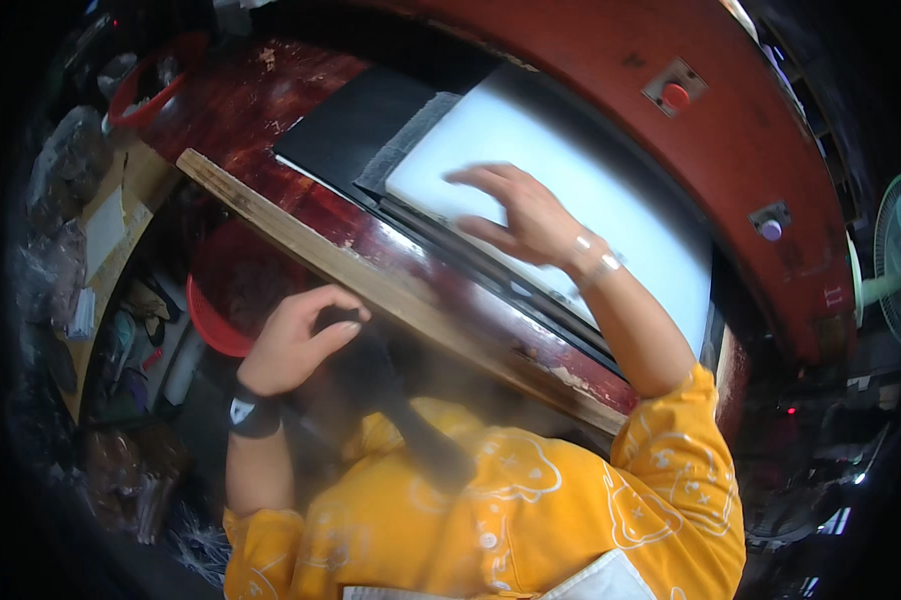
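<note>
My left hand [298, 340], with a dark band at its wrist, is curled beside the front wooden bar [370, 290]. Its thumb and forefinger close around something dark that I cannot make out. A blurred black strip [425, 440] hangs just right of that hand, in front of my yellow shirt; whether it joins what the fingers hold is unclear. My right hand [520, 215] is stretched over the white board [620, 240], fingers apart and smeared by motion, with nothing in them. To the left of the white board lie a dark grey pad [405, 140] and a black sheet [345, 125].
A red machine beam [590, 50] with a red push button [675, 95] and a purple knob [770, 230] spans the far side. Below the bar at left stands a red basin [215, 320]; another red basket [135, 110] is farther back. A fan [895, 260] stands at far right.
</note>
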`<state>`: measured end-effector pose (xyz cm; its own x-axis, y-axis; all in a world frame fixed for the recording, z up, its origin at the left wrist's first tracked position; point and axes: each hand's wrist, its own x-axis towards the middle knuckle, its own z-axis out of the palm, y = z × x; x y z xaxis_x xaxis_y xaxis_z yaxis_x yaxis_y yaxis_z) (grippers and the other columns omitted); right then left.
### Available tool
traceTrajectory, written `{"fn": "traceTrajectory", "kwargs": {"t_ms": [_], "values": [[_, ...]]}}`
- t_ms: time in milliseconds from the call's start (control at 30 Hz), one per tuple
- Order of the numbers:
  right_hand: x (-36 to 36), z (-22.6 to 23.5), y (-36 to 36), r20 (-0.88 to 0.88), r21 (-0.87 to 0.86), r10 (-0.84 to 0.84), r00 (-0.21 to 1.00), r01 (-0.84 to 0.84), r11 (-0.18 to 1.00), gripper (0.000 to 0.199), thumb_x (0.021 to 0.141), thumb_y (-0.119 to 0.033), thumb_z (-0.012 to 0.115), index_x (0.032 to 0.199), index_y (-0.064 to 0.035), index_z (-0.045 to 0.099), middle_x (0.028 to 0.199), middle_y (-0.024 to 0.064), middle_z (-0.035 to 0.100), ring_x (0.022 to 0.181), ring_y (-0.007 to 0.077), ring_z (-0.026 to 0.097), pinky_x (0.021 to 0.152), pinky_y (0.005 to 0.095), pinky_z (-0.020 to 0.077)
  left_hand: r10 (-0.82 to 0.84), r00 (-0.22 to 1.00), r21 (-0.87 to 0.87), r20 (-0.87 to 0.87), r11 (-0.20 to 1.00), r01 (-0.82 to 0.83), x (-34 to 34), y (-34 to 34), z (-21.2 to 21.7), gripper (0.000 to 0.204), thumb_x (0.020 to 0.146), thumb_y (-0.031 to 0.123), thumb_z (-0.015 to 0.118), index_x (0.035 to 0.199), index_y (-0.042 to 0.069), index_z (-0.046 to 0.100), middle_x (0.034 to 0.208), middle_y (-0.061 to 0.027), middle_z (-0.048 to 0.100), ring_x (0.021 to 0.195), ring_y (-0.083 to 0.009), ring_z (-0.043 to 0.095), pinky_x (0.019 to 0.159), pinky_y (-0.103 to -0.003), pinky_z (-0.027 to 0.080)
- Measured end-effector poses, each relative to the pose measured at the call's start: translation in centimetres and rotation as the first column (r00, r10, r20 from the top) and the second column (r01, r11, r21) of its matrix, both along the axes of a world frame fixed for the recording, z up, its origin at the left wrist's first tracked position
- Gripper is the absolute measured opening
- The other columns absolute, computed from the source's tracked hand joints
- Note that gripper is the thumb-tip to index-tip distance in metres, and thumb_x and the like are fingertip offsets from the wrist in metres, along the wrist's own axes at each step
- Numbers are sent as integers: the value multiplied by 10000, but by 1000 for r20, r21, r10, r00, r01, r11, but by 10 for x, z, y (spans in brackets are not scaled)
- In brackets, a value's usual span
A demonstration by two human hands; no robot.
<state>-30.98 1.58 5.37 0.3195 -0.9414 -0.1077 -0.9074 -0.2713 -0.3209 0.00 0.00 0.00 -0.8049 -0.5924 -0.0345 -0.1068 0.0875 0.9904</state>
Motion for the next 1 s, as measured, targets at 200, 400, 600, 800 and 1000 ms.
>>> {"fn": "traceTrajectory", "kwargs": {"t_ms": [200,400,600,800,1000], "values": [[39,-58,-99,-424,-54,164,891,-206,977,492,730,-433,720,1082,-108,612,1121,110,579,1076,282,518,922,416,384,265,960,127,-89,959,-253,-38,-47,-35,153,871,33,592,1014,-6,554,922,-36,589,876,-97,534,814,-254,440],[33,-64,-140,-296,138,402,866,-377,916,374,768,-465,616,842,-106,687,908,129,660,982,291,588,854,436,437,112,990,346,82,929,-134,-60,-66,-31,129,911,97,545,1032,54,541,906,-1,558,693,-50,541,496,-200,460],[25,-64,-151,-181,187,459,870,-427,885,248,746,-273,625,777,-27,639,810,170,628,778,334,624,703,423,500,113,971,177,212,973,-152,-87,-100,-47,183,920,149,561,1077,61,530,842,-25,557,587,-59,540,418,-204,441],[27,-42,-150,-75,296,434,898,-396,869,303,775,-298,634,758,3,610,757,225,620,732,390,610,658,457,479,106,967,153,231,978,-143,-90,-109,-57,340,933,199,555,1192,-7,478,910,-79,580,572,-83,573,448,-217,466],[29,-27,-156,-71,414,489,870,-420,807,253,791,-225,646,773,22,593,757,199,597,724,349,597,642,414,462,-152,979,643,-136,738,204,-107,-110,-66,387,893,109,591,1176,-114,448,1036,-109,545,710,-202,647,550,-254,579]]}}
